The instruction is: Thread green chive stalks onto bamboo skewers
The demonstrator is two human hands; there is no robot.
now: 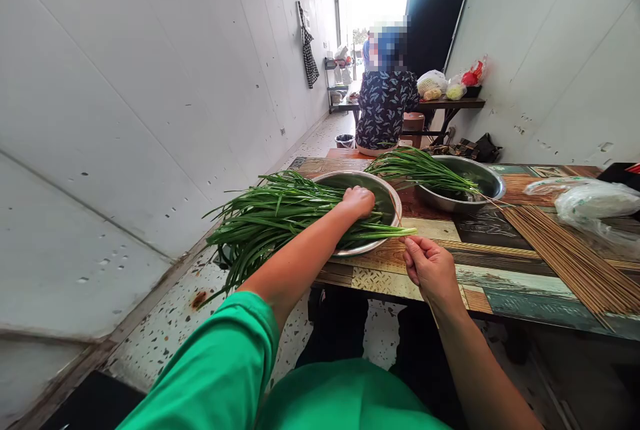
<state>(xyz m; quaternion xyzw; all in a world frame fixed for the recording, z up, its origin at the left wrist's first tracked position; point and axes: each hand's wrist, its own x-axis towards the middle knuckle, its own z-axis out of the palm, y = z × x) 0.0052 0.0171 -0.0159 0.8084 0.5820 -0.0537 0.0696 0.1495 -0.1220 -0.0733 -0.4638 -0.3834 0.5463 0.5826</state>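
A big bunch of long green garlic chives lies across a steel bowl, its leaves hanging over the left rim. My left hand reaches into this bowl with curled fingers closed on some chives; the fingertips are hidden. In front of the bowl's right rim, my right hand pinches a thin bamboo skewer. The skewer's upper part rises past the bowl's edge. Pale chive stem ends poke out over the rim, just above my right fingers.
Farther right, a second steel bowl carries chives laid on skewers. Many bamboo skewers spread over the patchwork-wood table, beside a clear plastic bag. Beyond the table sits a person in a patterned top. A wall runs along the left.
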